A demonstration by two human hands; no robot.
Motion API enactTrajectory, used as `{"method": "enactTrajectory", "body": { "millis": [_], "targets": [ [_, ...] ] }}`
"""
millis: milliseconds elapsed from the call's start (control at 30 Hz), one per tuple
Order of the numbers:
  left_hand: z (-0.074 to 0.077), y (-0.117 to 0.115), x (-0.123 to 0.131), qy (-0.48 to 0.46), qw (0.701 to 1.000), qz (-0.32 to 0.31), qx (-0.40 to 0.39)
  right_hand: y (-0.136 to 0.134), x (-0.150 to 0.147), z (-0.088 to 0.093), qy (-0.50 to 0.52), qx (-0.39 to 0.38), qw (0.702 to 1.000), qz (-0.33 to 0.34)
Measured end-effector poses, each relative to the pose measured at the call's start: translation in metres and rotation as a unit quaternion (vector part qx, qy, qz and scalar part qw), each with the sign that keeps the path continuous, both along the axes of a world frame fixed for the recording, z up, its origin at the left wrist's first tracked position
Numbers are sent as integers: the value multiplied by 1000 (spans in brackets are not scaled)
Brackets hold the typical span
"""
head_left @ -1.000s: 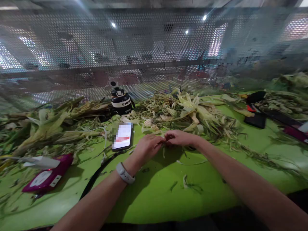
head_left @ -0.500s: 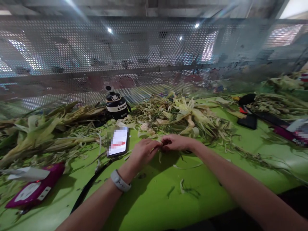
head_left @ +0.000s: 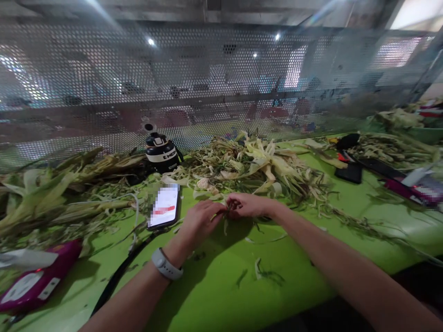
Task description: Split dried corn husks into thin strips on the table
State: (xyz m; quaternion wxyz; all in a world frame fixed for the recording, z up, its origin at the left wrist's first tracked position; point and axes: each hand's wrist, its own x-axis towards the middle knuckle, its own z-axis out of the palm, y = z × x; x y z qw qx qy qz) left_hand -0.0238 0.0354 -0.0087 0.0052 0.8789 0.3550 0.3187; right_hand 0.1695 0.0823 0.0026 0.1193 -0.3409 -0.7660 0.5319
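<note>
My left hand [head_left: 200, 220] and my right hand [head_left: 247, 205] meet fingertip to fingertip over the bright green table [head_left: 221, 286], just in front of a heap of corn husks [head_left: 256, 163]. Both hands are pinched closed around a small husk strip or thread [head_left: 226, 216] that hangs between them; it is too small to name surely. A pale watch [head_left: 166, 265] sits on my left wrist. A phone [head_left: 164, 206] with a lit screen lies just left of my left hand.
More husks and stalks [head_left: 58, 189] are piled at the left. A black and white bottle [head_left: 161, 152] stands by the perforated metal screen [head_left: 207, 83]. A magenta device [head_left: 38, 281] lies at the near left, a black cable [head_left: 117, 276] beside it. Dark tools [head_left: 351, 173] lie at the right.
The view has drifted, so everything sits slightly lower left. My hands stay together at the same spot, fingers working slightly at the small strip.
</note>
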Motion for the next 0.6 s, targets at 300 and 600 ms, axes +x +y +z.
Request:
{"method": "enactTrajectory", "body": {
  "millis": [300, 600],
  "targets": [
    [0, -1, 0, -7, 1000, 5, -24, 0, 2, 1, 8, 31, 999, 23],
    [-6, 5, -1, -38, 999, -1, -37, 2, 2, -2, 11, 20, 1000, 10]
  ]
}}
